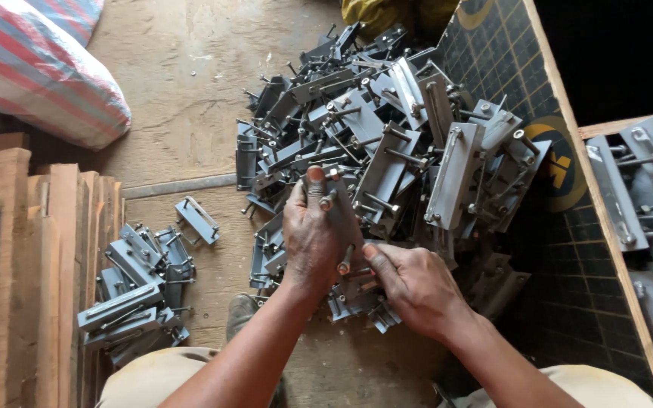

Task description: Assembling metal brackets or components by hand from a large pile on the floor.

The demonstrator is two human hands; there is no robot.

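Right then, the left hand [313, 236] gripped a grey metal bracket [339, 219] upright, long axis running near to far, at the near edge of the big bracket pile [394, 128]; the right hand [411, 285], just right, pinched its lower bolt [345, 262].

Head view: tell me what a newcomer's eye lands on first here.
First, the big heap of grey metal brackets with bolts, piled on the dusty floor at centre. Just below it, the left hand grips one bracket with bolts while the right hand touches its lower end. A smaller pile of brackets lies at left beside stacked wooden boards.
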